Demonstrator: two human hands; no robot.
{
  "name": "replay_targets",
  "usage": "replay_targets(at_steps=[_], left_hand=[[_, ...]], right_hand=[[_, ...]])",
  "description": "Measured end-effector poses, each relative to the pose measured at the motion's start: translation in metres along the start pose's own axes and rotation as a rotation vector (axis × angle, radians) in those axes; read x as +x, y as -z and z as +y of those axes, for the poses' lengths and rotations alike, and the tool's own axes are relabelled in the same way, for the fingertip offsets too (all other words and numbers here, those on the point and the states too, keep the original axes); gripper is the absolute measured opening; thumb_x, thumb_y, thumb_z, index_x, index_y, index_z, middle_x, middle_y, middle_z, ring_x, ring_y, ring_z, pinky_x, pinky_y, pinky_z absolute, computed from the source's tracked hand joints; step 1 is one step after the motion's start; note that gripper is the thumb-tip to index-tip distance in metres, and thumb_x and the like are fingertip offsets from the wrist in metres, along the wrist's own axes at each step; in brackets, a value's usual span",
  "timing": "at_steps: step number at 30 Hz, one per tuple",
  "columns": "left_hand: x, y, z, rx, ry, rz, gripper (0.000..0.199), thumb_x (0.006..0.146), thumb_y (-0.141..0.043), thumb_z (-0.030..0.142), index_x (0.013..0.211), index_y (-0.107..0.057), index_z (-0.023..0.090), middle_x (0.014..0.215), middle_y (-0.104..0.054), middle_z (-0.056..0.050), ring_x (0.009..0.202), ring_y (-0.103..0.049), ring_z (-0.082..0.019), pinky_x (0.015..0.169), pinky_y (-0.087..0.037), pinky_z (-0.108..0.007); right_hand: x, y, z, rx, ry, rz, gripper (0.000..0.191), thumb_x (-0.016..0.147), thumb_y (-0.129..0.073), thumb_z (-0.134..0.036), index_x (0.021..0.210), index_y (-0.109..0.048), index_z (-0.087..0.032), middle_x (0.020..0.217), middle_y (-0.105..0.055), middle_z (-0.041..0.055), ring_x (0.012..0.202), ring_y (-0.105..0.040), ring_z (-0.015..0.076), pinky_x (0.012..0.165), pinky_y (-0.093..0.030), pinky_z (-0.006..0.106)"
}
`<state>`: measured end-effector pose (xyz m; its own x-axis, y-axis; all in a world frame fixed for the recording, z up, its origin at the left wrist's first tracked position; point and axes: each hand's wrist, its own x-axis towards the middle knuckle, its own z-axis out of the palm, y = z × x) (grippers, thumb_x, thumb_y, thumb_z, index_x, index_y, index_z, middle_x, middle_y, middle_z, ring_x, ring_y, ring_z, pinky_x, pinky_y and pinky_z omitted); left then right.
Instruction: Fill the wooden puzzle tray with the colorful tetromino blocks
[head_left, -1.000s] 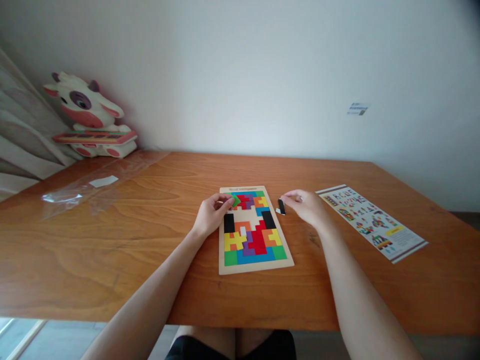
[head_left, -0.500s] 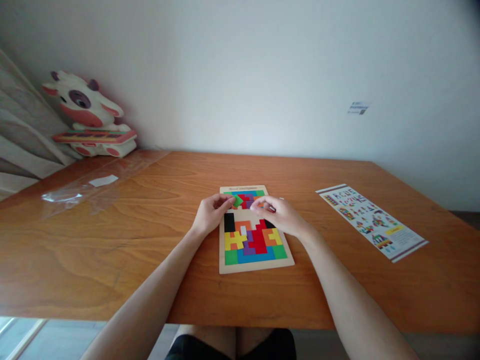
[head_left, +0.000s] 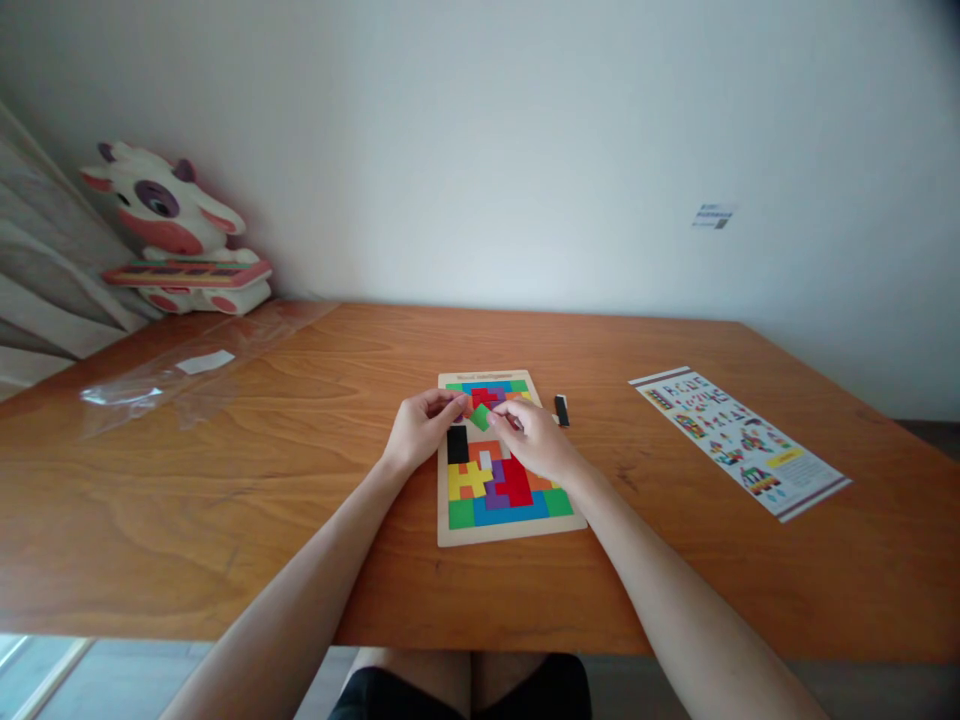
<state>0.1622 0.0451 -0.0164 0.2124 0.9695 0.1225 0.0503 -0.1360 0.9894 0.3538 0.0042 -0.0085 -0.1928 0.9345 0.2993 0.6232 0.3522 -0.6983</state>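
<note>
A small green piece (head_left: 481,417) is held over the upper part of a wooden puzzle board (head_left: 512,536), between the fingertips of both hands. My left hand (head_left: 421,428) pinches its left side, and my right hand (head_left: 534,437) grips its right edge. Coloured blocks fill the top and lower parts of the board. A black block (head_left: 457,445) lies at the left side, below my left fingers. In the lower half sits a red block (head_left: 514,484) among yellow, purple, blue and green ones. My right hand covers part of the board's right side.
A black piece (head_left: 562,410) lies on the table (head_left: 300,520) just right of the board. Farther right is a printed pattern sheet (head_left: 739,440). Clear plastic wrap (head_left: 142,388) rests at the left, in front of a cow toy with a keyboard (head_left: 187,235).
My right hand has moved left and down onto the green piece. The black piece right of the board now shows. The green piece has shifted slightly right and down.
</note>
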Motion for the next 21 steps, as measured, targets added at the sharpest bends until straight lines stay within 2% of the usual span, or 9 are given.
replay_targets(at_steps=[4,8,13,18,21], left_hand=[[0.001,0.0,-0.005,0.074,-0.05,0.015,0.039,0.078,-0.07,0.052,0.089,-0.071,0.015,0.082,-0.076,-0.007,0.076,-0.07,-0.019,0.07,-0.054,-0.027],[-0.003,-0.002,-0.005,0.318,-0.111,0.026,0.035,0.083,-0.065,0.05,0.094,-0.073,0.018,0.085,-0.076,-0.006,0.074,-0.07,-0.019,0.065,-0.052,-0.026],[-0.008,-0.003,0.001,0.573,-0.17,0.036,0.028,0.086,-0.062,0.046,0.097,-0.074,0.023,0.084,-0.076,-0.002,0.065,-0.068,-0.015,0.063,-0.05,-0.024],[-0.01,-0.002,0.005,0.707,-0.281,-0.019,0.023,0.088,-0.059,0.041,0.092,-0.074,0.024,0.084,-0.076,-0.001,0.066,-0.066,-0.015,0.065,-0.05,-0.023],[-0.01,0.0,0.005,0.718,-0.277,-0.001,0.023,0.089,-0.057,0.04,0.093,-0.074,0.024,0.084,-0.075,-0.001,0.067,-0.067,-0.015,0.066,-0.05,-0.023]], right_hand=[[0.001,0.002,0.003,-0.211,0.157,-0.077,0.02,0.096,-0.047,-0.021,0.087,-0.064,-0.017,0.084,-0.058,0.0051,0.077,-0.055,0.0164,0.073,-0.043,0.03],[0.005,0.002,0.004,-0.349,0.243,-0.082,0.021,0.096,-0.046,-0.019,0.086,-0.065,-0.017,0.083,-0.058,0.0062,0.081,-0.056,0.0187,0.076,-0.044,0.033],[0.007,-0.001,0.006,-0.345,0.232,-0.056,0.018,0.095,-0.05,-0.021,0.09,-0.066,-0.016,0.087,-0.06,0.0073,0.083,-0.058,0.0189,0.078,-0.046,0.033],[0.006,-0.004,0.011,-0.282,0.19,-0.024,0.015,0.094,-0.056,-0.025,0.094,-0.069,-0.018,0.089,-0.062,0.0069,0.085,-0.06,0.0187,0.078,-0.048,0.033],[0.005,-0.006,0.011,-0.288,0.179,-0.037,0.012,0.091,-0.062,-0.027,0.097,-0.07,-0.02,0.089,-0.062,0.0063,0.085,-0.062,0.0195,0.078,-0.049,0.034]])
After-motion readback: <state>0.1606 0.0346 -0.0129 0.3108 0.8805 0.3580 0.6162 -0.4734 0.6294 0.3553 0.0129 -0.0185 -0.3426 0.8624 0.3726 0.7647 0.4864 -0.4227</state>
